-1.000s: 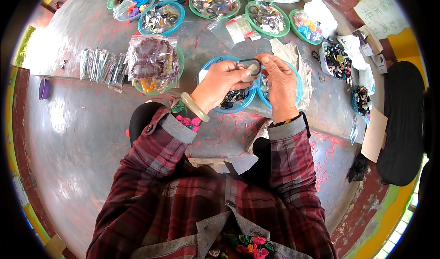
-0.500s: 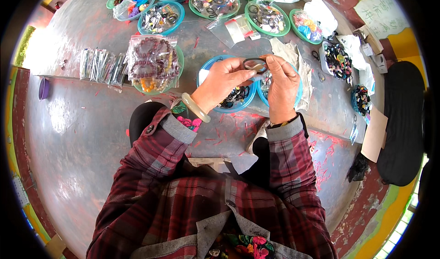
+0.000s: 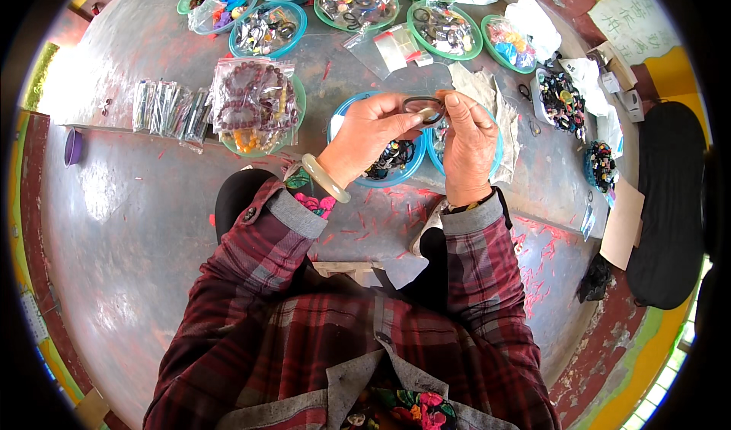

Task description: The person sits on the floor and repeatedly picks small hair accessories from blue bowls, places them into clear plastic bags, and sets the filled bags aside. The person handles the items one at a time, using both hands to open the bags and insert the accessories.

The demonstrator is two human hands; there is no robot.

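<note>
Up between both hands a dark oval ring lies long axis sideways. Left hand pinches its left end, right hand its right, above the blue bowl

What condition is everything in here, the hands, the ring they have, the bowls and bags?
Left hand: raised, fingers pinching the dark ring.
Right hand: raised, gripping the same ring.
Dark ring: held between both hands above the bowls.
Blue bowl: partly filled with dark pieces.
Bead bag: lying across a green bowl.
Pale bangle: worn on the left wrist.

Dark ring partly hidden behind fingers; bowl contents indistinct.
</note>
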